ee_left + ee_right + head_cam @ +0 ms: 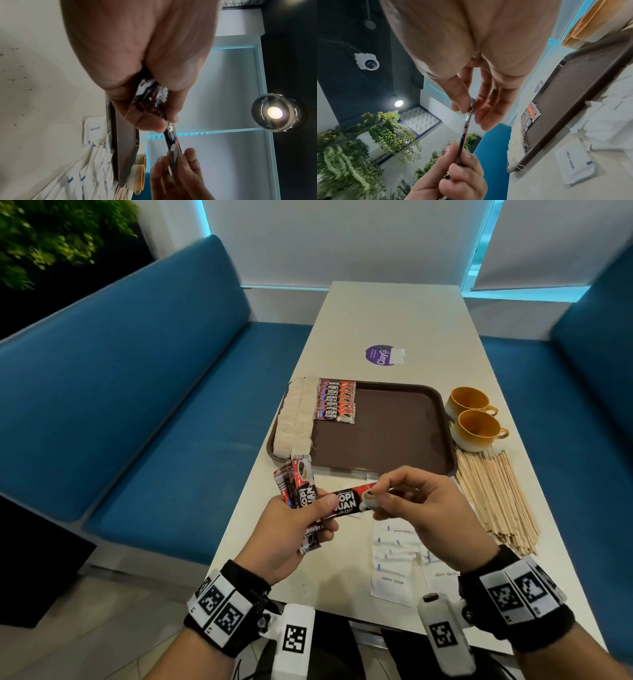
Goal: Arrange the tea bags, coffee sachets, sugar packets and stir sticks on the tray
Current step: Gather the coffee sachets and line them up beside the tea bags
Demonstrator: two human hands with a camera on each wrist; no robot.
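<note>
Both hands pinch one coffee sachet (349, 503); left hand (291, 532) grips spares, right hand (421, 508) should pull it free and lay it below the sachet row (336, 401) on the tray (394, 433).

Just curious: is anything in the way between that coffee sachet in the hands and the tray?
Nothing visible. The coffee sachet, pinched by the right hand and left hand, hangs just short of the tray, whose brown middle lies bare beside the sachet row.

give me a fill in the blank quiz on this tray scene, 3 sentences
1. On the tray, the coffee sachets lie right of the ____.
2. Beside the tray's right edge stand ____ cups.
3. The right hand pinches one end of a single ____.

Missing words: tea bags; two; coffee sachet
</note>
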